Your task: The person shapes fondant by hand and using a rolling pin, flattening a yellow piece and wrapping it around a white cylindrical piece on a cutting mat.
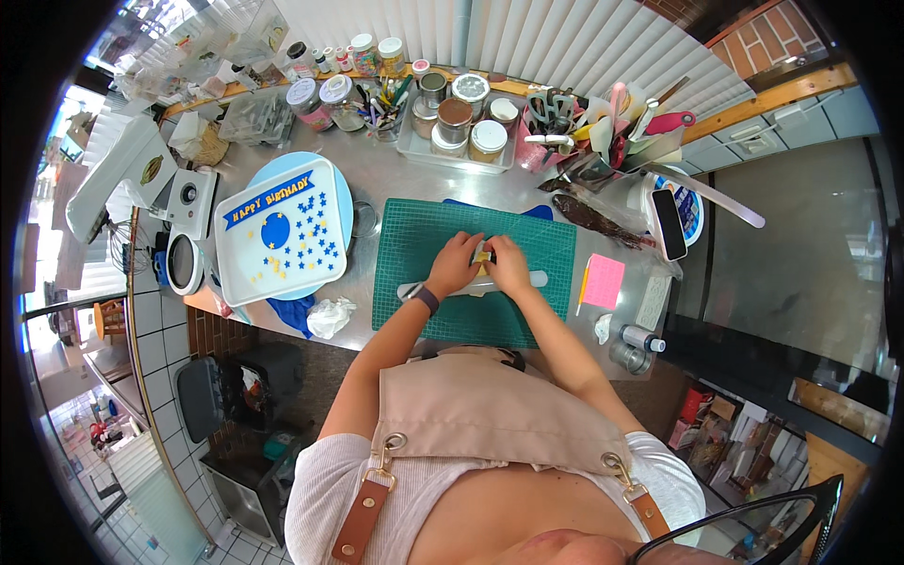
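Observation:
Over the middle of a green cutting mat (409, 240), my left hand (454, 263) and my right hand (508, 263) meet around a small yellow and whitish piece (483, 258). Fingers of both hands hold it from either side; what it is exactly cannot be told. A white rolling pin (533, 279) lies across the mat, just below the hands and partly hidden by them. To the left, a white tray (232, 282) rests on a round light-blue board (342, 183). The tray bears a blue banner (268, 200) with yellow letters, a blue disc (275, 231) and many small blue and yellow stars.
Right of the mat are a pink textured sheet (604, 281), a yellow thin tool (584, 284) and a small bottle (641, 338). A phone (669, 224) leans on a tub. Jars in a tray (459, 164) and tool holders line the back. A stand mixer (127, 169) stands left.

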A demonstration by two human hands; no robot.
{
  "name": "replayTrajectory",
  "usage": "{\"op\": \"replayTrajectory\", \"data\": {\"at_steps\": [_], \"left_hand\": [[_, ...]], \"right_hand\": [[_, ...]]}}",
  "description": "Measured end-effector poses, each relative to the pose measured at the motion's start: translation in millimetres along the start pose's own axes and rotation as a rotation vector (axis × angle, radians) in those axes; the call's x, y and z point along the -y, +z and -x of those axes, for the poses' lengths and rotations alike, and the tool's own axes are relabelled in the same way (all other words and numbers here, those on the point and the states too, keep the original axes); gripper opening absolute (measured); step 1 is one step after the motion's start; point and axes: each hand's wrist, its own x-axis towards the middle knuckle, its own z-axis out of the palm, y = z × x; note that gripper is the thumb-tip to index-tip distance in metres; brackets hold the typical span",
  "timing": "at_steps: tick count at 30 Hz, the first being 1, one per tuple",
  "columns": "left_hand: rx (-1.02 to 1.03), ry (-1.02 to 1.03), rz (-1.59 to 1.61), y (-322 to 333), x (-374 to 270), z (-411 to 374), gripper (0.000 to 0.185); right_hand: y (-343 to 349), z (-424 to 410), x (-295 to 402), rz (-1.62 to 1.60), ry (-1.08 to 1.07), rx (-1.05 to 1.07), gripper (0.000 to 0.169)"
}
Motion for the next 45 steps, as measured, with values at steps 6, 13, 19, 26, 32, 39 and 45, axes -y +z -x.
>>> {"op": "replayTrajectory", "data": {"at_steps": [6, 13, 19, 26, 32, 39, 45], "left_hand": [[0.14, 0.0, 0.084, -6.9, 6.6, -8.4, 0.045], [0.071, 0.07, 0.048, -3.4, 12.0, -5.4, 0.044], [0.049, -0.109, 0.274, -0.3, 14.6, -13.0, 0.038], [-0.151, -0.121, 0.199, 18.3, 16.8, -11.9, 0.023], [-0.22, -0.059, 0.184, 24.1, 17.2, -9.3, 0.013], [-0.156, 0.082, -0.12, 18.8, 7.4, 1.1, 0.027], [0.011, 0.158, -0.567, -1.5, -22.3, 11.9, 0.041]], "right_hand": [[-6.5, -3.0, -9.0, -0.114, 0.035, 0.105, 0.014], [-0.4, -11.5, -18.7, -0.374, 0.186, 0.01, 0.018], [0.1, -13.9, -20.9, -0.211, -0.038, -0.075, 0.007], [-8.4, 9.9, 0.7, 0.262, -0.296, -0.143, 0.029], [-10.9, 23.4, 15.6, 0.583, -0.282, 0.018, 0.04], [24.6, 5.9, 7.2, 0.721, -0.157, 0.19, 0.044], [-6.0, 21.6, 7.1, 0.677, -0.153, 0.175, 0.053]]}}
